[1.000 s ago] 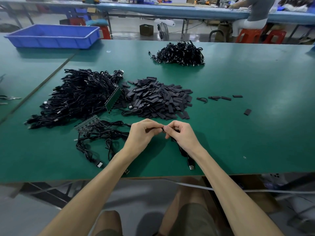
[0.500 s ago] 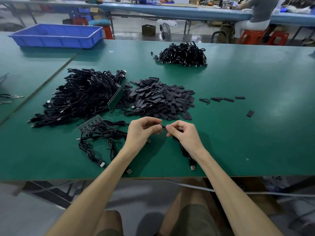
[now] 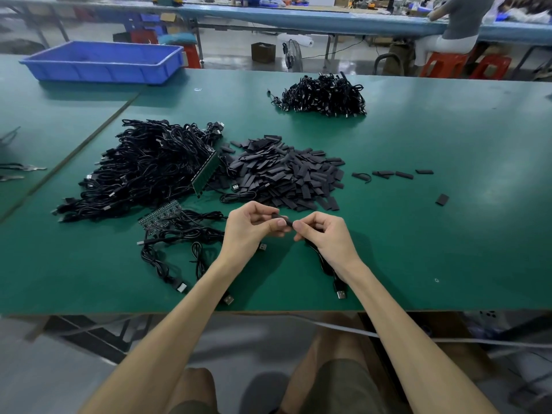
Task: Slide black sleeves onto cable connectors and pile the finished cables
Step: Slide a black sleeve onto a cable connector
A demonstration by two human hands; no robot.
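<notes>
Pinching sleeve (image 3: pixel 282 220), cable (image 3: pixel 337 283) (blue bin (image 3: pixel 101 70) beyond)

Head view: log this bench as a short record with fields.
left hand: pinches a black sleeve
right hand: grips a cable, plug lying near the table edge
sleeve pile: middle, beyond the hands
cable heap: left of the sleeve pile
far pile: cables, back of the table
bin: blue, far left

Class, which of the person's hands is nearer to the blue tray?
Left. The left hand sits nearer the person and to the right of the blue tray; the right hand is further right still, beside the left.
</notes>
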